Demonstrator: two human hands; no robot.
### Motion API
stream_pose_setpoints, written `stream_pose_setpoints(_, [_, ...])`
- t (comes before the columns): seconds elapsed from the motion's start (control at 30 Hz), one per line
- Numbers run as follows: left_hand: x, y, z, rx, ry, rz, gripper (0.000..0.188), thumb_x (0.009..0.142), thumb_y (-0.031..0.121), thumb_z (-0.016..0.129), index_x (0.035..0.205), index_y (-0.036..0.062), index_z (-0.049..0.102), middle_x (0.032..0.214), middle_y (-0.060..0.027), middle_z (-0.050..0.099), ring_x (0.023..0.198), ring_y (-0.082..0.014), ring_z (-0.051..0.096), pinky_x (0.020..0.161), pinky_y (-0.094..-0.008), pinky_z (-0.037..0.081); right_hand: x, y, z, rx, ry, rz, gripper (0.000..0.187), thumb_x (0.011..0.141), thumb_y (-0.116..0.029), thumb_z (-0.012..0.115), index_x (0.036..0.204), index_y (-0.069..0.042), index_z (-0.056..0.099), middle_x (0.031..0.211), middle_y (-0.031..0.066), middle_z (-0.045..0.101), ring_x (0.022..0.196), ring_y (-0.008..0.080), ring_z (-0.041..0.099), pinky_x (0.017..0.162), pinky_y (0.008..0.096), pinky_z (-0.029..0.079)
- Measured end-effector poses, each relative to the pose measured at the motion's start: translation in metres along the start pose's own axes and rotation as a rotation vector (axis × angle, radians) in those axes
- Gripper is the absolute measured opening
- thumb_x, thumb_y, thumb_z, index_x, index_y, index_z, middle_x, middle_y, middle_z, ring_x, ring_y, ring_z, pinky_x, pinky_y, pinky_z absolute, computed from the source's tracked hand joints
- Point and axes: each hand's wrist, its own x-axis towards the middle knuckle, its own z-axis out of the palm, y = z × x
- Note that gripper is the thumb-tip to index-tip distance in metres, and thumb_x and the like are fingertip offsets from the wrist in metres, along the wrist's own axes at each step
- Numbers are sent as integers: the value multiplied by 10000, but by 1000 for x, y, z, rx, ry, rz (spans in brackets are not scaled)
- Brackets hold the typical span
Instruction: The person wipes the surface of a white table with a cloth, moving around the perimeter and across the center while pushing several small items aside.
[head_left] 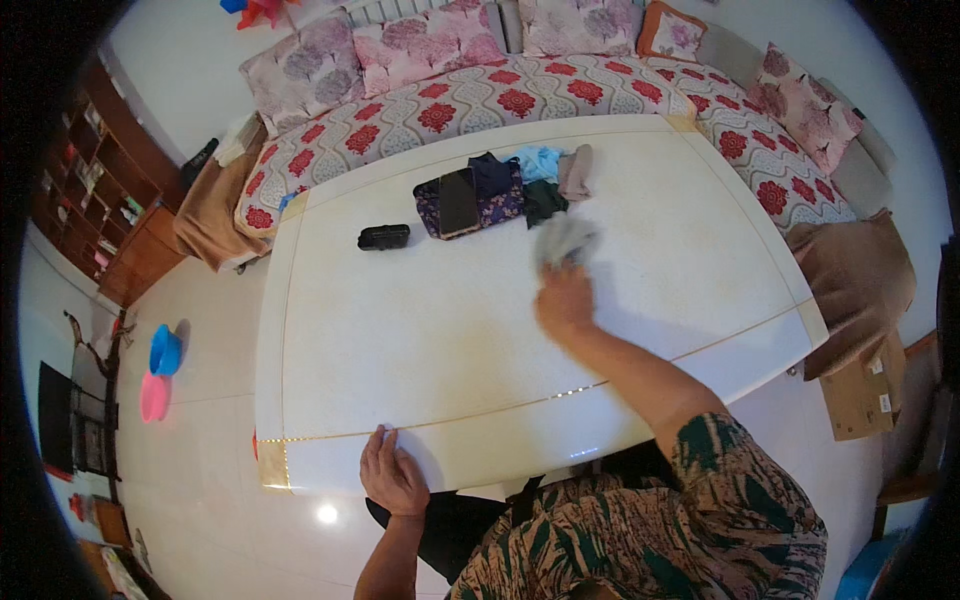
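Observation:
My right hand point(565, 298) is stretched out over the white table point(400, 330), closed around a light grey cloth point(567, 240) that is smeared by motion. I cannot tell whether the cloth touches the tabletop. Just beyond it lies a small heap: a dark green cloth point(544, 203), a beige-grey cloth point(575, 173), a light blue cloth point(537, 163) and a navy cloth point(490, 174). Beside these, a phone point(459, 203) rests on a dark floral pouch point(503, 207). At the table's near edge my left hand point(393, 474) lies flat, fingers extended, holding nothing.
A small black case point(384, 237) sits on the table, left of the pouch. Behind the table runs a sofa with a floral cover point(436, 116) and several cushions point(430, 45). Blue point(165, 350) and pink point(154, 397) basins stand on the floor at left; a cardboard box point(860, 400) is at right.

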Motion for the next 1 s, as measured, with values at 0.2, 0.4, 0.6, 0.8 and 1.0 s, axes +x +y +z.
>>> stream_pose_setpoints(0.2, [1,-1,-1,-12,-17,6,319,830,109,520,1115,20,635,1209,-193,602,1098,-384,560,951,-474,415,-40,-152,19,249,-226,-567,418,842,-110,502,1254,-106,571,1287,179,488,1101,354,475,914,480,423])
stream_pose_setpoints(0.4, [0,-4,-3,8,-3,-18,300,833,136,540,1096,40,648,1210,-169,604,1096,-369,563,951,-460,415,-18,-148,25,256,-110,-717,371,878,-129,493,1208,-241,620,1200,138,569,1012,334,543,879,468,449])
stream_pose_setpoints(0.6, [1,-1,-4,-8,9,-23,294,844,128,533,1097,27,645,1201,-190,609,1093,-374,562,960,-467,415,42,65,3,-15,7,-249,463,813,-45,486,1218,-221,623,1180,145,614,998,377,574,907,484,421])
stream_pose_setpoints(0.8, [0,0,-2,-10,14,-1,295,840,109,531,1095,18,645,1185,-197,615,1079,-385,571,952,-474,418,-55,293,-65,-632,49,355,365,871,-195,526,1230,-173,589,1106,121,632,960,274,620,797,431,476])
stream_pose_setpoints(1.0, [1,5,4,-29,18,30,284,842,109,526,1082,21,648,1180,-184,621,1087,-375,570,947,-466,417,-72,296,-58,-706,212,611,231,853,-250,581,1061,-159,628,986,126,645,908,283,634,743,418,521])
